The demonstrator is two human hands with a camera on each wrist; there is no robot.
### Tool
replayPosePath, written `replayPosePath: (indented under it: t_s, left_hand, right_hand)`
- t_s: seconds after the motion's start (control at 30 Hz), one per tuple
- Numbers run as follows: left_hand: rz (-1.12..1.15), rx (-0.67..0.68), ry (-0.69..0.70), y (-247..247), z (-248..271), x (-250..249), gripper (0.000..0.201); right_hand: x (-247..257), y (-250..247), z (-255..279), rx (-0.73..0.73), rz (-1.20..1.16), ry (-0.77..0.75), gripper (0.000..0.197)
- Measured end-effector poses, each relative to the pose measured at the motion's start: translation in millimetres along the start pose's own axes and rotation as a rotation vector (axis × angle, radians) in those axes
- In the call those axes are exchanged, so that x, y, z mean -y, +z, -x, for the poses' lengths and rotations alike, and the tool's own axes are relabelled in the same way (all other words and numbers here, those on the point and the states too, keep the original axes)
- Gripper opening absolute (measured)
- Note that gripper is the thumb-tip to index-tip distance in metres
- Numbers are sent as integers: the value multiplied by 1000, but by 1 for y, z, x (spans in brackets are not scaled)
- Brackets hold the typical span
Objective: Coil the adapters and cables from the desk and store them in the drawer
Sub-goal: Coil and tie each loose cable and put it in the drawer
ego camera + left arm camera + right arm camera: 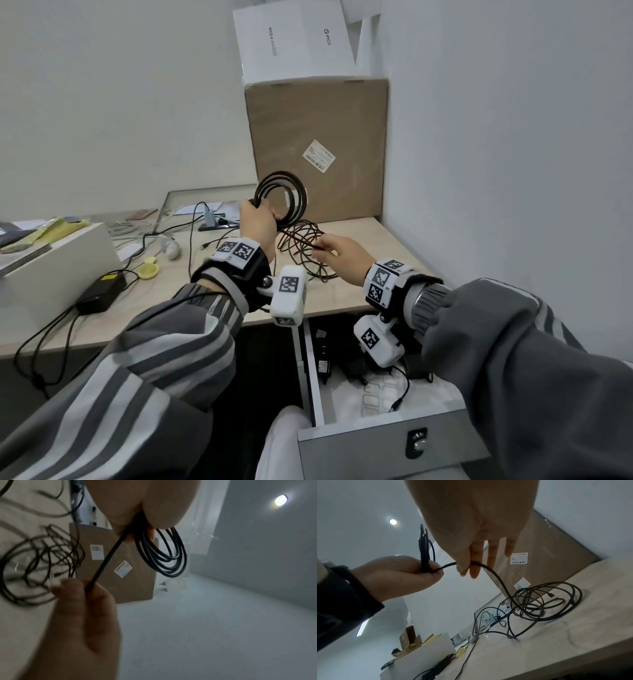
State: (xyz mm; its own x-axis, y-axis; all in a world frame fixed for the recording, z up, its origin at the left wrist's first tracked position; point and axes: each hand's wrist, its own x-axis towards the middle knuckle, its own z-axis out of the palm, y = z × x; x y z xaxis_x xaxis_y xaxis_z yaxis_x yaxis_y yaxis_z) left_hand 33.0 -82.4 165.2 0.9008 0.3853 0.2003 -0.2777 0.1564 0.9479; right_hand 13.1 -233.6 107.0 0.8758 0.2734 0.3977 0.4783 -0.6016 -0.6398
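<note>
Black cable (297,240) coiled upright, left hand (257,219)

Head view looks down over desk (359,236) and drawer (387,442); both wrist views look up close, sharing the cardboard box (120,555)

Left hand (257,223) holds black coiled cable loops (281,198) above pale wooden desk (370,236); right hand (342,255) to its right pinches the strand. Loose tangle (305,246) on desk between them, before brown cardboard box (315,144). Black power adapter (101,293) far left. Open grey drawer (383,442) below desk edge, adapters inside.
</note>
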Motion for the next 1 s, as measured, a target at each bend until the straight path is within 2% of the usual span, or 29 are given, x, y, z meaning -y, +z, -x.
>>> replayPosePath:
  t_s: [0.17,0.3,0.37,0.47,0.57,0.7,0.77,0.83,0.9,1.0]
  left_hand:
    - [-314,-102,256,-17,-15,-3,1]
    - [-570,-105,333,-23,-22,-8,4]
    - [-677,-62,375,-20,-25,-7,1]
    - [-871,48,407,-15,-40,0,16]
    - [-1060,176,464,-9,-53,7,22]
    - [-1179,262,503,2,-67,13,22]
    - [-1156,303,516,6,-76,20,13]
    - [-1023,307,461,6,-90,28,13]
    - [-772,227,331,7,-107,33,14]
    - [-235,65,36,10,-126,23,6]
  right_hand:
    - [-3,-16,-8,27,189,-13,18]
    - [-9,-29,-27,47,267,-23,16]
    - [-8,-34,-38,56,297,-63,15]
    - [-8,-41,-52,104,378,-158,17]
    - [-3,-50,-66,174,457,-241,20]
    - [0,-61,-87,212,370,-222,16]
    - [-3,-65,-94,224,296,-168,14]
    - [-9,-64,-101,256,269,-118,15]
    - [-19,-62,-105,300,320,-71,15]
    - [-40,-57,-109,283,334,-6,14]
